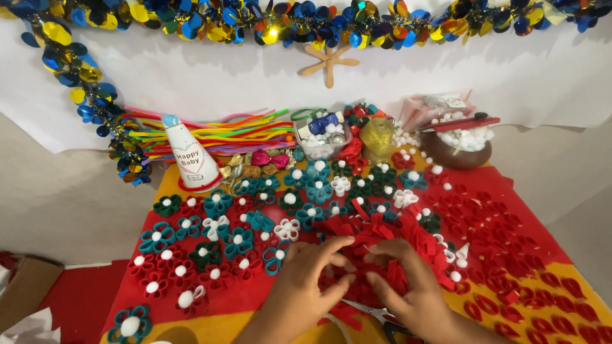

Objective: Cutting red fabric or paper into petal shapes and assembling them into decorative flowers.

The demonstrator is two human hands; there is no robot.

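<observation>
**Mia:** What are the two hands doing?

**Ben:** The left hand [305,283] and the right hand [408,283] are both closed on a heap of red felt strips [382,239]. The heap lies in the middle of the bench [210,322], which has red and yellow cloth on it.

**Mia:** What is near them?

**Ben:** Lots of little felt loop flowers with white pom-pom middles [210,245], in red, teal, green and white, just to the left and behind. Red felt loops [510,248] lie in rows on the right.

**Mia:** Is something in the way?

**Ben:** A pair of metal scissors [376,313] lies under the hands, partly hidden by the right wrist.

**Mia:** And at the back?

**Ben:** A white paper party hat [190,156] stands up. Behind it are bright fuzzy craft wires [242,134]. A brown round bowl of white pom-poms [460,145] sits far right, with a red stick across it. A shiny blue and gold garland [306,19] hangs on the white wall.
</observation>
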